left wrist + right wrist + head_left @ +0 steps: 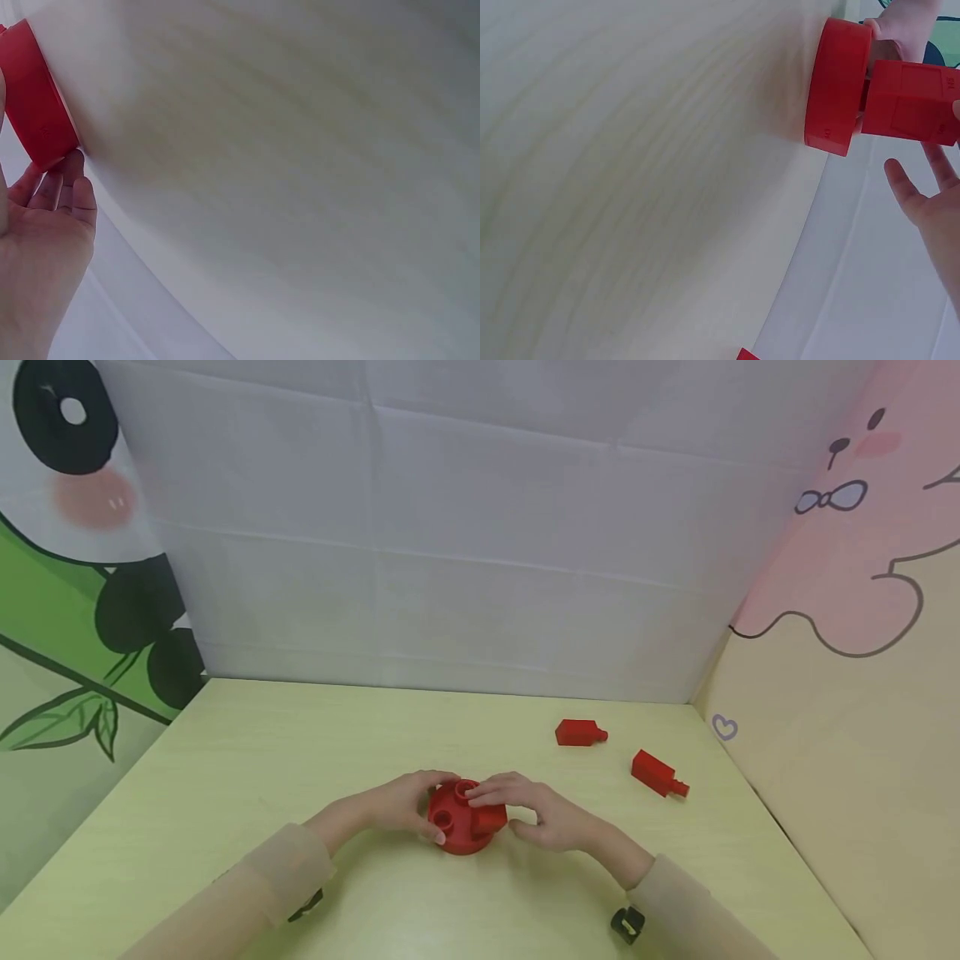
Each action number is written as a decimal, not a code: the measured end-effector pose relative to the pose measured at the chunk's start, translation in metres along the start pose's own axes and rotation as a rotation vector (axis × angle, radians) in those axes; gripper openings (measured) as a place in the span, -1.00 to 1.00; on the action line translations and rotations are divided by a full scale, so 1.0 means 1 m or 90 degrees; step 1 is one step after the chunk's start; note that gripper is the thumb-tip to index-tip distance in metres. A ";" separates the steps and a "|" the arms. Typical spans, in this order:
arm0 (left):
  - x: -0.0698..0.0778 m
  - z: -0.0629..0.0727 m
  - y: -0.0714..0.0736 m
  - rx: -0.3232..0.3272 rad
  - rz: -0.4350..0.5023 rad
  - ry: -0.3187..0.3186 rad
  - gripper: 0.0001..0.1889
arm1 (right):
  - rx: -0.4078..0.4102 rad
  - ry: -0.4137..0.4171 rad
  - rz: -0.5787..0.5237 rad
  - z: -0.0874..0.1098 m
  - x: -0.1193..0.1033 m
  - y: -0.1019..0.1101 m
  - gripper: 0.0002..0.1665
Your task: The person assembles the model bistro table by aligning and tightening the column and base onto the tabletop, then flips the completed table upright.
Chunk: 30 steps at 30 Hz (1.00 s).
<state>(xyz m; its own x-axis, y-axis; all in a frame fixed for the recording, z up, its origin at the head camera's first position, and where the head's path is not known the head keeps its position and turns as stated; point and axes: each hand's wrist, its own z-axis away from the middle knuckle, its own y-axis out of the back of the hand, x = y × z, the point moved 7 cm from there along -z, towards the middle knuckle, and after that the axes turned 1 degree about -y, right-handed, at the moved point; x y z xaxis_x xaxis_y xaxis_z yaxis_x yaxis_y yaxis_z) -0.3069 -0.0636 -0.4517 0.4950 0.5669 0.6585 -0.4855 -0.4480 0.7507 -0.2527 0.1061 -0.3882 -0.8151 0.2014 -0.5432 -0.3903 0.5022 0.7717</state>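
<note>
A round red base (461,846) with raised ring sockets sits on the table. My left hand (401,802) grips its left side, thumb at the front and fingers round the back. In the left wrist view, fingertips (71,166) meet the rim of the base (37,105). A red rectangular block (490,819) stands out of the base on its right. My right hand (551,814) is around this block with fingers extended over it and the thumb by its right side. The right wrist view shows the block (907,101) joined to the base (836,90), fingers spread beside it.
Two more red blocks, each with a narrow knobbed end, lie at the right: one farther back (577,732), one nearer the right wall (654,773). A white cloth panel (465,543) closes off the back of the pale table (315,727). Cartoon-printed panels flank both sides.
</note>
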 end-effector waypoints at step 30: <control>-0.001 0.000 0.000 0.000 0.019 0.020 -0.12 | 0.186 -0.320 0.021 -0.012 0.031 -0.004 -0.51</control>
<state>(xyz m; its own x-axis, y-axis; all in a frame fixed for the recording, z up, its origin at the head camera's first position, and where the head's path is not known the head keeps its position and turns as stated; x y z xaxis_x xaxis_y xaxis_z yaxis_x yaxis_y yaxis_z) -0.3072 -0.0645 -0.4530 0.4570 0.5754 0.6783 -0.4999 -0.4646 0.7309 -0.2819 0.0999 -0.4042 -0.4933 0.5601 -0.6656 -0.1749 0.6857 0.7066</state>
